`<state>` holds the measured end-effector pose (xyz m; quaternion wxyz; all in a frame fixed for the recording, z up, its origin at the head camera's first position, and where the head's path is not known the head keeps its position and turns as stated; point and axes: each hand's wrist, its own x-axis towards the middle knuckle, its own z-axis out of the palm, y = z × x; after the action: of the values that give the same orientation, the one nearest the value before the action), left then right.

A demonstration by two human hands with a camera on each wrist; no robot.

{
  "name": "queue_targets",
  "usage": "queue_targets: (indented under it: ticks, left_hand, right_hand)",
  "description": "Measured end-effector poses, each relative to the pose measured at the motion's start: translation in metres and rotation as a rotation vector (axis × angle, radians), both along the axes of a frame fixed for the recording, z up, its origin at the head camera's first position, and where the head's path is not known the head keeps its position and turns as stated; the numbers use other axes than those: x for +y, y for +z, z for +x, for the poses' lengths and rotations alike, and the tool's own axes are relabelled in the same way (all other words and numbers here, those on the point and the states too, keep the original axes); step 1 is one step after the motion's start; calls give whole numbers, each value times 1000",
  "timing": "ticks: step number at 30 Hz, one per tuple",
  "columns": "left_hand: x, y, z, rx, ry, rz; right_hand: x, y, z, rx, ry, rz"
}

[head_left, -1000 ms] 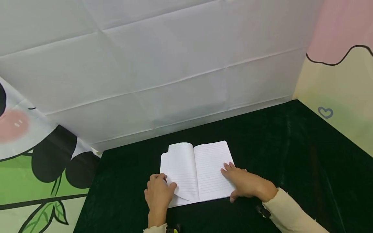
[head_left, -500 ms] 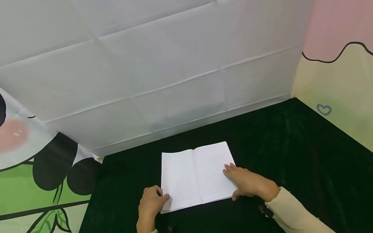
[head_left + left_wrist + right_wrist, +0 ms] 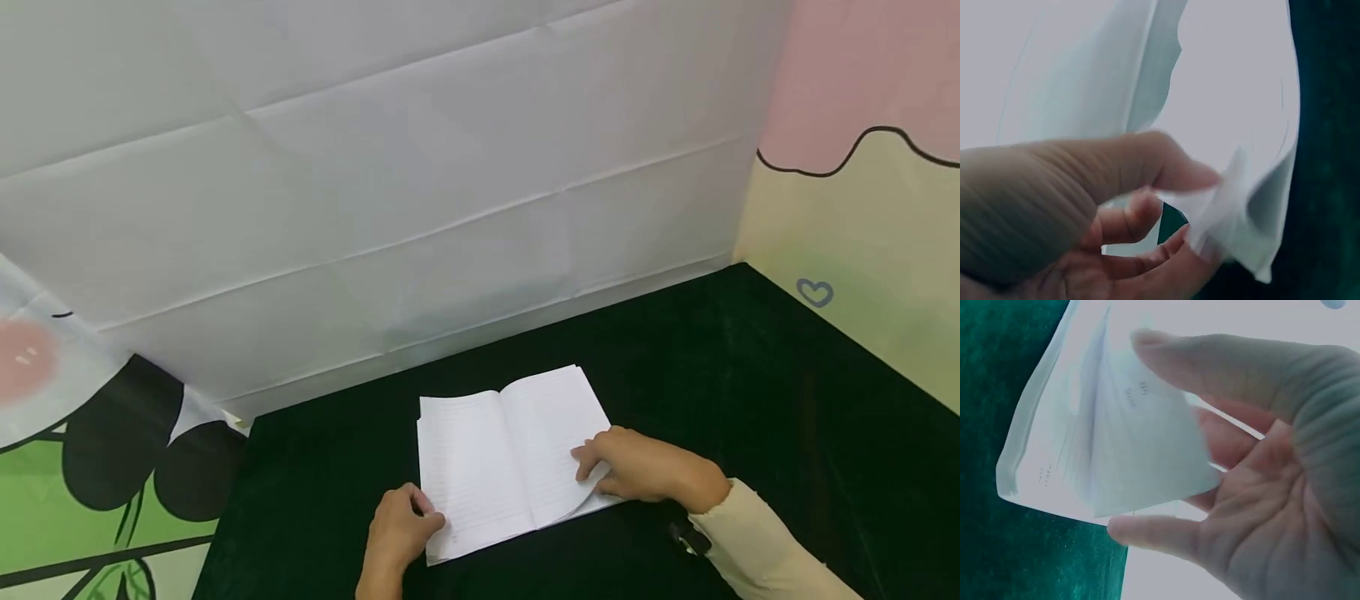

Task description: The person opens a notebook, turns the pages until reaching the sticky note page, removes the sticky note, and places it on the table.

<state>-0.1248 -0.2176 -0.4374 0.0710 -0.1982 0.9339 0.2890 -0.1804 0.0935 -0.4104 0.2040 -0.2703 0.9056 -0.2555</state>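
An open lined notebook [image 3: 468, 471] lies on the dark green cloth, its pages white and slightly uneven at the left edge. At its lower left corner my left hand [image 3: 397, 529] pinches page edges between thumb and fingers; the left wrist view shows the pages [image 3: 1232, 119] bending there. My right hand [image 3: 648, 468] is at the lower right side, where the corner of the right page curls up. In the right wrist view that lifted page [image 3: 1147, 450] sits between thumb and fingers, with more sheets fanned beneath it.
Green cloth [image 3: 712, 375] covers the table all around the notebook. A white sheet wall [image 3: 420, 183] rises behind the table. Printed cartoon panels stand at the left [image 3: 112, 442] and right [image 3: 870, 250].
A page half-turned at the left one second ago now lies down on the left side. My right hand's fingers have curled in, and the right page's lower corner has lifted.
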Motion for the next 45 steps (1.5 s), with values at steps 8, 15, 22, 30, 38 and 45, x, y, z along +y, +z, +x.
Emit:
queue_targets:
  ticks: [8, 15, 22, 30, 38, 45]
  left_hand:
    - [21, -5, -7, 86, -154, -48]
    - [54, -2, -6, 37, -613, 92]
    - [87, -7, 0, 53, -613, 64]
    - [93, -9, -1, 66, -556, 15]
    - [93, -10, -2, 97, -526, -2]
    - [98, -10, -1, 121, -519, -73]
  right_hand:
    - [-6, 3, -5, 53, 16, 26]
    - [-5, 1, -10, 106, 76, -34]
    - [-4, -1, -11, 107, 80, -55]
    - [-1, 0, -11, 59, 74, -24]
    - [-2, 2, -11, 119, 68, -76]
    - [-3, 6, -11, 194, 64, -120]
